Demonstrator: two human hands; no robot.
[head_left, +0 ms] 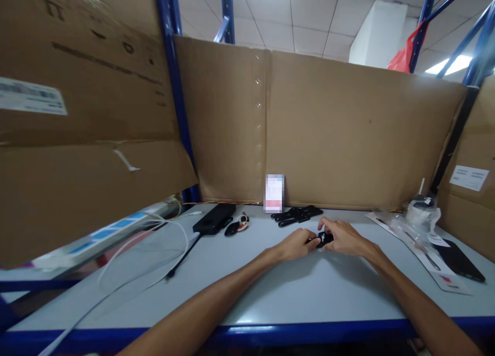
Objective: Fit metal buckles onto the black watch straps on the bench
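Both my hands meet over the middle of the grey table (270,289). My left hand (296,244) and my right hand (342,237) each pinch a small black part (324,239) between their fingertips. The part is mostly hidden by the fingers. Just behind the hands lies a small heap of similar black flat parts (296,214).
A black box (214,218) and a key fob (237,225) lie at the back left, with white cables (154,253) trailing forward. Clear bags, a cup (421,211) and a dark phone (460,260) sit on the right. Cardboard walls (348,134) enclose the table.
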